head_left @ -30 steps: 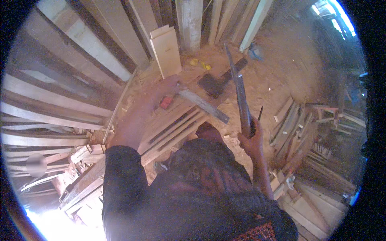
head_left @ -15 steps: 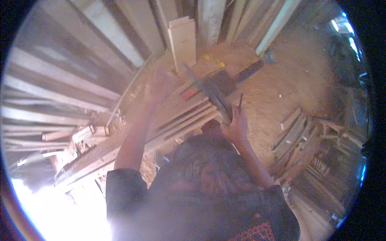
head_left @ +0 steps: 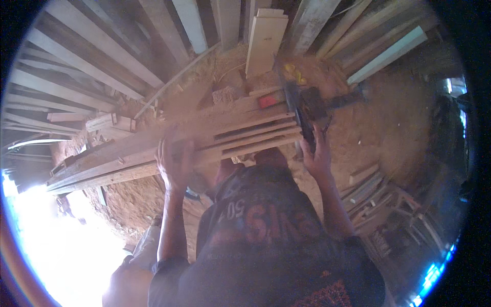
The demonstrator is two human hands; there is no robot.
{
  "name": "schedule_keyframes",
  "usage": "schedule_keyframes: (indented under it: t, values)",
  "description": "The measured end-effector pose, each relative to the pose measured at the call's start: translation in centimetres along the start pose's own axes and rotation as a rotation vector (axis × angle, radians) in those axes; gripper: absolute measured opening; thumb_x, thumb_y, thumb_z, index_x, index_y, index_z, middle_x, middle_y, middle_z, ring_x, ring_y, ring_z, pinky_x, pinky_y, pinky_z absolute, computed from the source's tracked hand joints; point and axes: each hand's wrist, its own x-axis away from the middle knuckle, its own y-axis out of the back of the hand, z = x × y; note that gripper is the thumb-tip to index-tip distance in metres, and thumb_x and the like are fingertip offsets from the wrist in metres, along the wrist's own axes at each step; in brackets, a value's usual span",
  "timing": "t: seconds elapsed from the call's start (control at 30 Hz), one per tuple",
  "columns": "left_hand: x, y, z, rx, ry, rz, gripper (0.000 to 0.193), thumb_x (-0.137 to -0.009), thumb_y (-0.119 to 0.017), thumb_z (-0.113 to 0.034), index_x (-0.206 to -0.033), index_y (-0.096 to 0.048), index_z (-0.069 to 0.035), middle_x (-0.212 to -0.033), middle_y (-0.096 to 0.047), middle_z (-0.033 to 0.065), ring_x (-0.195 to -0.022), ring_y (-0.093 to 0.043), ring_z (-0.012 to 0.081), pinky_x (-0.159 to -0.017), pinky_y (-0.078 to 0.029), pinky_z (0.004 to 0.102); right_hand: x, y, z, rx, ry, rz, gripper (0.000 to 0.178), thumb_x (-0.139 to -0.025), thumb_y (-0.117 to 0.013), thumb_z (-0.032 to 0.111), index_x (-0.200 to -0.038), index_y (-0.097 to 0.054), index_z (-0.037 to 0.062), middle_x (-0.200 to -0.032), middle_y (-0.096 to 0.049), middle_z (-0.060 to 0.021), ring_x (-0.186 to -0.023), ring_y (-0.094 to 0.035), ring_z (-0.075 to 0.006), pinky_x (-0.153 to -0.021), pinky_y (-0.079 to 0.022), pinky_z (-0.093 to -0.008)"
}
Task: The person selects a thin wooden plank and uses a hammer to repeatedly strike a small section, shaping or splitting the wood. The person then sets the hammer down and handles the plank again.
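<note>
Several long pale boards (head_left: 204,125) lie side by side, running from lower left to the middle, with dark gaps between them near their right ends. My left hand (head_left: 175,161) is on the near boards, its fingers apart and slightly blurred. My right hand (head_left: 318,156) is closed around the near end of a long dark bar (head_left: 292,100), which lies across the boards' right ends. The bar's exact kind is unclear. A thin dark stick shows by my right fingers. Just beyond them sits a dark blocky thing (head_left: 313,105). A small red item (head_left: 267,101) lies by the bar.
Planks (head_left: 102,46) lean in a fan along the far and left sides. A short pale board (head_left: 266,43) stands upright ahead. Yellow bits (head_left: 295,74) lie on the dusty floor (head_left: 383,133). Scrap wood (head_left: 368,194) is piled at right. Part of a person (head_left: 135,271) shows at lower left.
My left hand has come down and back toward me onto the boards. My right hand and the dark bar have shifted right in the picture, and the bar looks more upright. The view has turned.
</note>
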Motion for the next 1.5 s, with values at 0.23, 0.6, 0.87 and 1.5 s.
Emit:
schedule_keyframes:
  t: [0.23,0.6,0.87,1.5]
  values:
    - [2.9,-2.4,0.5,-0.097,0.002,-0.115,0.059,-0.095,-0.077,-0.035,-0.145,-0.061,-0.009,-0.14,-0.068,0.0142,-0.129,-0.062,0.034,-0.114,-0.041,0.0501,-2.4,1.1,-0.6,-0.026,0.149,0.17,0.048,-0.096,-0.063,0.001,-0.144,-0.062,0.0043,-0.137,-0.064,-0.0262,-0.126,-0.062,-0.0445,-0.109,-0.048,-0.0491]
    - [2.5,-5.4,-2.3,-0.148,-0.01,-0.325,0.042,-0.089,-0.074,-0.039,-0.121,-0.07,-0.013,-0.124,-0.073,0.007,-0.126,-0.064,0.0273,-0.109,-0.041,0.0483,-16.3,4.6,4.5,0.014,0.391,0.844,0.049,-0.102,-0.057,-0.001,-0.15,-0.058,0.01,-0.133,-0.071,-0.0187,-0.119,-0.07,-0.0335,-0.104,-0.053,-0.0431]
    - [2.5,-5.4,-2.8,-0.215,0.001,-0.357,0.036,-0.09,-0.075,-0.038,-0.117,-0.074,-0.015,-0.122,-0.074,0.0046,-0.123,-0.065,0.0292,-0.105,-0.044,0.0471,-20.7,-1.5,8.1,0.051,0.84,1.059,0.047,-0.108,-0.059,0.026,-0.154,-0.056,0.0116,-0.147,-0.064,-0.0158,-0.13,-0.064,-0.0327,-0.113,-0.046,-0.0459]
    - [3.4,-0.2,2.2,-0.28,0.113,-0.205,0.071,-0.097,-0.068,-0.051,-0.153,-0.051,-0.011,-0.162,-0.045,0.0166,-0.156,-0.034,0.036,-0.121,-0.03,0.0536,-15.8,2.2,1.8,-0.159,0.224,0.545,0.046,-0.113,-0.052,0.031,-0.144,-0.06,-0.0023,-0.144,-0.065,-0.0213,-0.134,-0.061,-0.0322,-0.114,-0.043,-0.0398]
